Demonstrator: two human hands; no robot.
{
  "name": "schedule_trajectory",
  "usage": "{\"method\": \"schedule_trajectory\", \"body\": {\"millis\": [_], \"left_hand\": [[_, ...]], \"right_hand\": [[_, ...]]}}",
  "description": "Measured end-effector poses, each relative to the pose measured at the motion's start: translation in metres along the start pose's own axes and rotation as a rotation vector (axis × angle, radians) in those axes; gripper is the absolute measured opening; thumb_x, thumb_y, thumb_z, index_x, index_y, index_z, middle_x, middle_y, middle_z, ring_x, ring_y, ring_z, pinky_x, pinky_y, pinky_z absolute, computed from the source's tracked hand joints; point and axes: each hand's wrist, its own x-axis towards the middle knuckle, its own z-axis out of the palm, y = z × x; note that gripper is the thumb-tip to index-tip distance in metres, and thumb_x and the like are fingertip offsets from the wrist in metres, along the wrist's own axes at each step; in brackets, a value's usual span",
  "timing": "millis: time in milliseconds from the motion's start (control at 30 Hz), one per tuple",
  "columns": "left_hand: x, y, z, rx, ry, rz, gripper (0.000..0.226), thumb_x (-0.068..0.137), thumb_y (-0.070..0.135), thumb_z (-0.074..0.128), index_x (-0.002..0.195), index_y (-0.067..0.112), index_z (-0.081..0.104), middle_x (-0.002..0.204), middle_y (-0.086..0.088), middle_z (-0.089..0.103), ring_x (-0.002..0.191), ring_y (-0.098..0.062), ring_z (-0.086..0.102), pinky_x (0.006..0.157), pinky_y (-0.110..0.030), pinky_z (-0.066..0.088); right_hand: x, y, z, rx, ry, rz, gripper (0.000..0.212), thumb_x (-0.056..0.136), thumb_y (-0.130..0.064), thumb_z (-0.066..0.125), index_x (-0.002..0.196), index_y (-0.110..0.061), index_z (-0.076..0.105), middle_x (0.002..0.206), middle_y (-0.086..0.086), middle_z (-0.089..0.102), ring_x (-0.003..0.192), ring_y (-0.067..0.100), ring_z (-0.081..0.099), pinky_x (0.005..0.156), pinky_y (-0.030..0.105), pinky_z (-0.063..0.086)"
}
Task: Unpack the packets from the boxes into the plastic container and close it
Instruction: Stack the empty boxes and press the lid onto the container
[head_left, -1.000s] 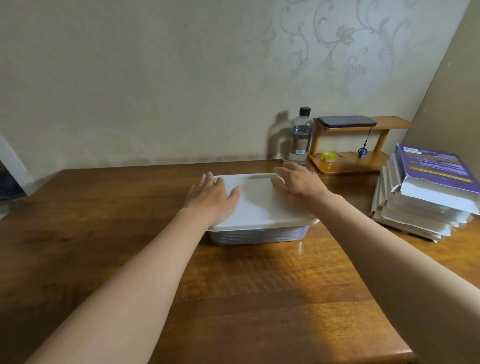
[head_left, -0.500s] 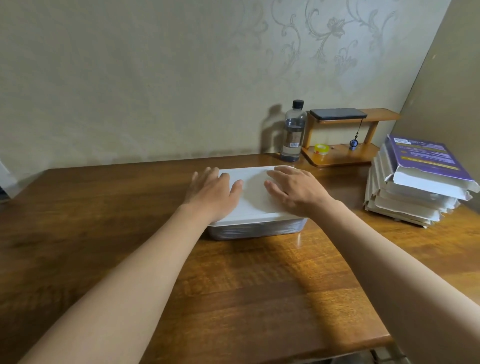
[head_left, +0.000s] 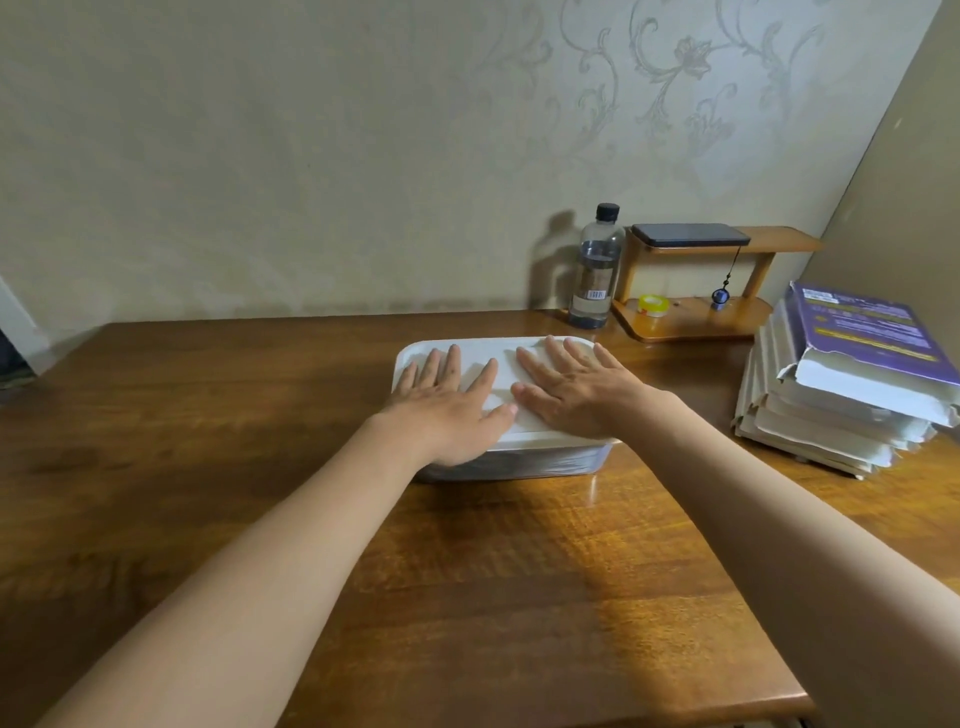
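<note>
Both my palms lie flat on the white lid (head_left: 488, 349) of the plastic container (head_left: 545, 462), which sits on the wooden table (head_left: 467, 597) at my 12 o'clock. My left hand (head_left: 447, 410) covers the lid's 8 o'clock part, with the fingers straight and spread and the thumb stretched toward 2 o'clock. My right hand (head_left: 571, 395) covers the 4 o'clock part, its fingers also straight and fanned, reaching the lid's far edge. The two thumbs nearly meet at the lid's middle. Neither hand curls round anything; they hold nothing and simply press down. The lid sits level across the whole rim. Through the clear wall I see only a silvery blur, so I cannot tell what is inside.

At the container's 3 o'clock, well apart, is a stack of flattened boxes (head_left: 831, 410), the top one purple. At its 1 o'clock a clear bottle (head_left: 595, 270) with a black cap stands upright against the wall, just beside a small wooden shelf (head_left: 691, 322). A dark phone (head_left: 691, 235) lies on the upper tier and a yellow tape roll (head_left: 653, 305) on the lower one.
</note>
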Motion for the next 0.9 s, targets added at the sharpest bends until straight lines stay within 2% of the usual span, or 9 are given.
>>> {"method": "schedule_trajectory", "body": {"millis": [233,367,400,500,667,900], "left_hand": [[0.001,0.002,-0.007,0.009,-0.046,-0.019,0.075,0.096,0.073,0.008,0.159,0.039,-0.014,0.167,-0.007,-0.024,0.154,-0.028,-0.022,0.125,-0.049,-0.009],[0.002,0.003,-0.017,-0.035,-0.072,-0.055,0.08,0.092,0.079,0.018,0.16,0.043,-0.003,0.17,-0.004,-0.016,0.156,-0.029,-0.016,0.126,-0.049,-0.005],[0.002,0.004,-0.02,-0.045,-0.067,-0.055,0.08,0.092,0.078,0.023,0.16,0.043,0.001,0.171,-0.004,-0.011,0.156,-0.031,-0.011,0.125,-0.049,-0.001],[0.002,0.009,-0.019,-0.034,0.009,-0.037,0.073,0.093,0.069,0.026,0.159,0.041,0.009,0.17,-0.006,0.003,0.155,-0.036,0.001,0.122,-0.052,0.009],[0.006,0.007,0.0,-0.092,0.024,-0.027,0.066,0.1,0.055,0.014,0.16,0.041,-0.01,0.169,-0.001,-0.02,0.153,-0.026,-0.026,0.123,-0.053,-0.015],[0.009,0.008,0.005,-0.106,0.063,-0.008,0.061,0.103,0.05,0.009,0.16,0.039,-0.007,0.17,-0.001,-0.018,0.154,-0.027,-0.022,0.123,-0.055,-0.012]], "right_hand": [[0.001,-0.002,-0.004,-0.022,-0.026,0.0,0.073,0.094,-0.072,0.004,0.156,-0.036,-0.012,0.165,0.007,-0.014,0.152,0.029,-0.012,0.122,0.053,-0.004],[0.005,-0.004,-0.009,0.058,-0.018,0.008,0.074,0.095,-0.07,0.013,0.158,-0.033,-0.001,0.166,0.01,-0.009,0.152,0.034,-0.006,0.122,0.051,0.001],[0.007,-0.004,-0.011,0.101,-0.04,0.009,0.078,0.092,-0.074,0.012,0.158,-0.034,0.002,0.166,0.009,-0.009,0.152,0.035,-0.007,0.122,0.052,0.001],[0.009,-0.005,-0.006,0.105,-0.073,-0.062,0.098,0.067,-0.087,-0.009,0.155,-0.045,0.002,0.166,0.006,-0.012,0.15,0.037,-0.015,0.12,0.058,-0.002],[-0.002,-0.009,0.004,0.091,0.014,-0.065,0.073,0.089,-0.074,-0.004,0.154,-0.042,-0.009,0.165,0.006,-0.015,0.151,0.029,-0.017,0.121,0.053,-0.007],[-0.006,-0.01,0.005,0.098,0.136,-0.071,0.069,0.095,-0.069,0.003,0.156,-0.039,0.008,0.166,0.009,0.007,0.152,0.032,0.003,0.12,0.056,0.006]]}}
